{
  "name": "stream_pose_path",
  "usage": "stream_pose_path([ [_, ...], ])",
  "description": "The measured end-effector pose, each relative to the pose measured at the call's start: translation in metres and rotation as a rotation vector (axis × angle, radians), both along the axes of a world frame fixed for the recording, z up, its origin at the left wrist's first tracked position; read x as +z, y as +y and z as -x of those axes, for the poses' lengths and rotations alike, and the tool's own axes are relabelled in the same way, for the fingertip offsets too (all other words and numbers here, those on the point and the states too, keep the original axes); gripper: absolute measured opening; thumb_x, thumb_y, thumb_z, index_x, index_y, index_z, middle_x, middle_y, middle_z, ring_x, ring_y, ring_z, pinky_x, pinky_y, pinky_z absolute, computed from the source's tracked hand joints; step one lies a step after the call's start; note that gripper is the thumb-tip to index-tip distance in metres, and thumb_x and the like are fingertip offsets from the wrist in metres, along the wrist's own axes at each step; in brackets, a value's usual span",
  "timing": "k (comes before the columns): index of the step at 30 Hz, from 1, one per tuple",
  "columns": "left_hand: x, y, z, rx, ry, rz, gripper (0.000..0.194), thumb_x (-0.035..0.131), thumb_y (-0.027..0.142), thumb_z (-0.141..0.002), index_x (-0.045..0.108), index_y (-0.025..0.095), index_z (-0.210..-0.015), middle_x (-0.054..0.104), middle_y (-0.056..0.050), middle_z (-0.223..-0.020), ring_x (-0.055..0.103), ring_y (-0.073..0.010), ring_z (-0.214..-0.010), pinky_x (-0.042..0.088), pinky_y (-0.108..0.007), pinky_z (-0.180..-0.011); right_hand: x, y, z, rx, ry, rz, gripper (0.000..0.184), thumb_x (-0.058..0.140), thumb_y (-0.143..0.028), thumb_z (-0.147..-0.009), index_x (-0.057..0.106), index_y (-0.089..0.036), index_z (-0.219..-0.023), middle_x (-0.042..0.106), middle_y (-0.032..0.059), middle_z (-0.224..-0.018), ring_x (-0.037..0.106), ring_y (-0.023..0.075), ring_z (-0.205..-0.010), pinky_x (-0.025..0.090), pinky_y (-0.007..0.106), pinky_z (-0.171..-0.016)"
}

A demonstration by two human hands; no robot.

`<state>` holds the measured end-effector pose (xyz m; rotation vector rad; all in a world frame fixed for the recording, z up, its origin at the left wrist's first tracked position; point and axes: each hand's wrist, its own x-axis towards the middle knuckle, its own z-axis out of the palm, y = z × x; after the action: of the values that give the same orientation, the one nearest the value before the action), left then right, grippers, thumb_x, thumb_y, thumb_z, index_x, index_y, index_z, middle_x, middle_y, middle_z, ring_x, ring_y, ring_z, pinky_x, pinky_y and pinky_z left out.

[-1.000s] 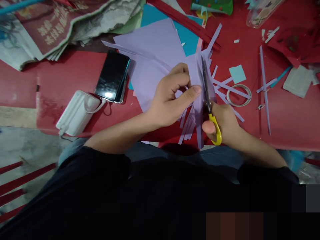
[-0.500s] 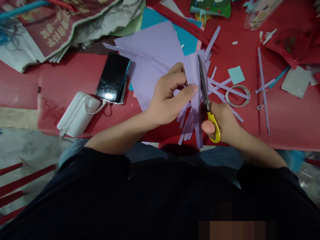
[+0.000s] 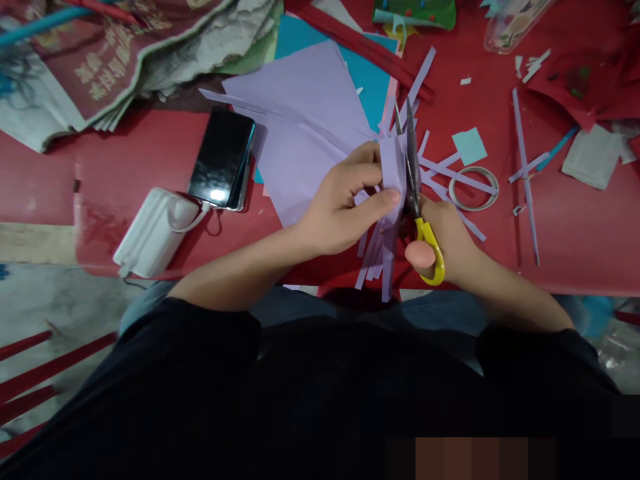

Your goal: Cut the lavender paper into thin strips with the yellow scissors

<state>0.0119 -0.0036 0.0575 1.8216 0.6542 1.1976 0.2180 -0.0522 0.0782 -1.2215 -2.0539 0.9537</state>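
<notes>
A narrow piece of purple paper (image 3: 393,163) is pinched between the thumb and fingers of my left hand (image 3: 347,203). My right hand (image 3: 445,233) grips yellow-handled scissors (image 3: 412,167), thumb through one loop, with the blades pointing away from me and parted a little. The blades lie along the right edge of the held paper. Under and around the hands lie several cut purple strips (image 3: 373,257). A large purple sheet (image 3: 305,100) rests on the table to the left of the held piece, on top of a blue sheet (image 3: 295,40).
A black phone (image 3: 220,157) and a white power bank (image 3: 156,233) joined by a cable lie left. Right are a tape roll (image 3: 453,193), a light blue paper square (image 3: 470,146) and a folded white tissue (image 3: 593,159). Newspaper (image 3: 115,67) covers the far left of the red table (image 3: 125,160).
The scissor blades have parted, and the held paper sits lower and looks shorter at its far end. Both hands have shifted slightly toward me.
</notes>
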Motion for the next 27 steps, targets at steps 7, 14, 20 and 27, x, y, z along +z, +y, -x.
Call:
stream_pose_path([
  [7, -0.008, 0.003, -0.002, 0.008, 0.015, 0.033, 0.044, 0.067, 0.055, -0.105, 0.064, 0.022, -0.076, 0.064, -0.006, -0.089, 0.064, -0.0205, -0.086, 0.054, -0.038, -0.074, -0.005, 0.003, 0.001, -0.034, -0.019, -0.032, 0.078, 0.03, -0.101, -0.092, 0.047, -0.026, -0.084, 0.046, -0.0031, -0.059, 0.038, 0.0143, -0.051, 0.029, 0.034, -0.053],
  [14, -0.033, 0.018, -0.005, 0.067, 0.005, 0.092, 0.052, 0.07, 0.065, -0.1, 0.058, 0.023, -0.073, 0.056, -0.002, -0.081, 0.049, -0.0138, -0.068, 0.043, -0.034, -0.061, -0.013, 0.011, 0.002, -0.121, 0.033, 0.031, 0.075, 0.029, -0.1, -0.094, 0.04, -0.027, -0.076, 0.044, -0.0015, -0.063, 0.038, 0.0153, -0.057, 0.031, 0.036, -0.058],
  [20, -0.029, 0.025, 0.001, 0.116, 0.012, 0.182, 0.053, 0.074, 0.064, -0.097, 0.055, 0.022, -0.071, 0.052, -0.001, -0.077, 0.049, -0.0152, -0.07, 0.037, -0.035, -0.065, -0.015, 0.021, 0.0, -0.134, 0.071, 0.035, 0.07, 0.044, -0.092, -0.098, 0.043, -0.027, -0.072, 0.042, -0.0021, -0.06, 0.042, 0.0151, -0.055, 0.031, 0.035, -0.057],
  [27, -0.023, 0.029, 0.003, 0.109, -0.152, 0.388, 0.045, 0.079, 0.055, -0.095, 0.058, 0.023, -0.073, 0.051, 0.001, -0.068, 0.049, -0.0138, -0.064, 0.037, -0.033, -0.062, -0.021, 0.019, 0.001, -0.052, 0.308, 0.238, 0.043, 0.076, -0.064, -0.096, 0.061, -0.025, -0.09, 0.055, -0.0039, -0.066, 0.06, 0.0175, -0.059, 0.044, 0.031, -0.055],
])
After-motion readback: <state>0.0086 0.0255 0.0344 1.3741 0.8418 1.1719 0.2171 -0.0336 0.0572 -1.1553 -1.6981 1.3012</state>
